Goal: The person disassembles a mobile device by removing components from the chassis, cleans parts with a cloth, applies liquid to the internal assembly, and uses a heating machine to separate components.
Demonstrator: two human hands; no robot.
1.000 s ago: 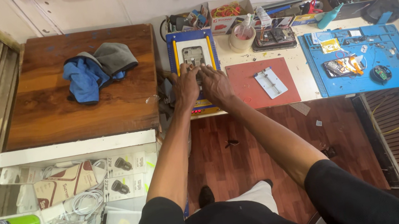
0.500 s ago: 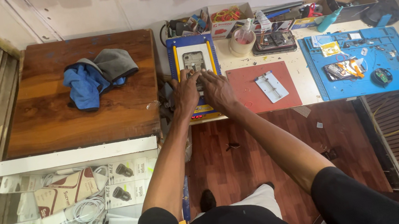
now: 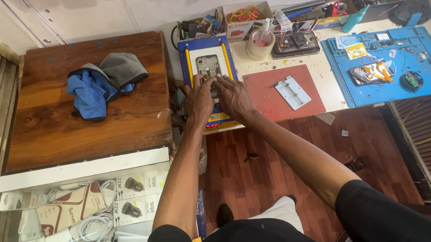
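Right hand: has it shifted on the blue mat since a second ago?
No. The right hand stays beside the left hand on the blue and yellow mat, just left of the red mat.

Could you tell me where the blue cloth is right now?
The blue cloth lies bunched with a grey one on the wooden table, left of both hands.
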